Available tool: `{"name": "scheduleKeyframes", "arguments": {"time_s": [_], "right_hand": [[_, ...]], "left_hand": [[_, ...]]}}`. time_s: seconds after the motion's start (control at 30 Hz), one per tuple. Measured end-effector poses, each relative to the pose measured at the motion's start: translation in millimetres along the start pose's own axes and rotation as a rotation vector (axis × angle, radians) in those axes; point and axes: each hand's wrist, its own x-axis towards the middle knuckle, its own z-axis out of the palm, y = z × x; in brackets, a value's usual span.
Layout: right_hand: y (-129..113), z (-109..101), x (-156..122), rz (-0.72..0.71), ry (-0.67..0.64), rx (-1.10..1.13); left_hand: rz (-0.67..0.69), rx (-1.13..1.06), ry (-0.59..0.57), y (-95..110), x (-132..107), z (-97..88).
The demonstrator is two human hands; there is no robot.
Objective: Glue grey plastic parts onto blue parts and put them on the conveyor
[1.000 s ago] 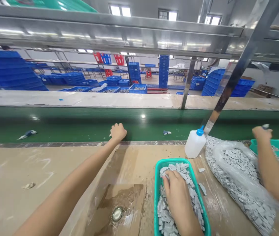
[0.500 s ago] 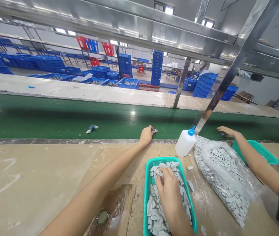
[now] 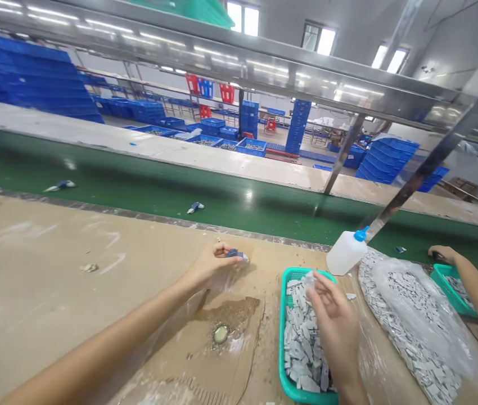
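My left hand (image 3: 216, 260) pinches a small dark-blue part with a whitish tip (image 3: 235, 256) over the cardboard-covered bench, just this side of the green belt. In my right hand (image 3: 334, 309), a small pale grey piece (image 3: 309, 279) is held between thumb and fingers, above the far end of a green basket (image 3: 283, 337). Many similar grey pieces (image 3: 304, 343) fill that basket. A round metal cap-like item (image 3: 221, 334) sits on a wet brown patch nearer to me. What exactly the blue part is, I cannot make out.
A white squeeze bottle with blue cap (image 3: 344, 253) stands behind the basket. Right of it lies a plastic bag of grey pieces (image 3: 411, 315). Blue-and-white parts (image 3: 195, 207) rest on the green belt (image 3: 138, 194). A co-worker's hand (image 3: 441, 253) is at far right, beside another green basket (image 3: 454, 298).
My left hand has come back from the belt with the blue part. My right hand has risen from the pile with a grey piece. The view has swung left.
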Motion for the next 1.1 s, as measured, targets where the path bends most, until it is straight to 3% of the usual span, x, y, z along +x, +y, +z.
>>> {"name": "scheduleKeyframes", "arguments": {"time_s": [0.07, 0.17, 0.27, 0.37, 0.53, 0.63, 0.8, 1.1], "right_hand": [[-17.7, 2.7, -15.0, -0.034, 0.021, 0.118], [-30.7, 28.1, -40.0, -0.073, -0.179, 0.165], [-24.1, 64.9, -59.0, -0.093, -0.398, 0.08], [-9.9, 87.7, -68.1, -0.195, -0.429, -0.036], [1.2, 85.8, -72.4, -0.45, -0.401, -0.22], [1.3, 83.3, -71.6, -0.551, -0.413, -0.304], [-0.7, 87.5, -71.7, -0.608, -0.437, -0.388], [0.2, 93.6, -73.6, -0.702, -0.432, -0.507]], "left_hand": [[-0.053, -0.109, 0.04, -6.3, -21.4, -13.7], [-0.127, -0.285, 0.049, -15.0, -42.2, -22.2], [-0.163, -0.429, 0.038, -19.1, -51.8, -25.5], [-0.179, -0.518, 0.027, -19.1, -55.0, -31.8], [-0.202, -0.622, 0.023, -19.4, -52.7, -50.0], [-0.094, -0.589, 0.014, -22.4, -48.8, -59.9], [0.009, -0.637, 0.001, -23.4, -47.0, -64.4], [-0.019, -0.642, -0.074, -22.3, -48.4, -60.7]]}}
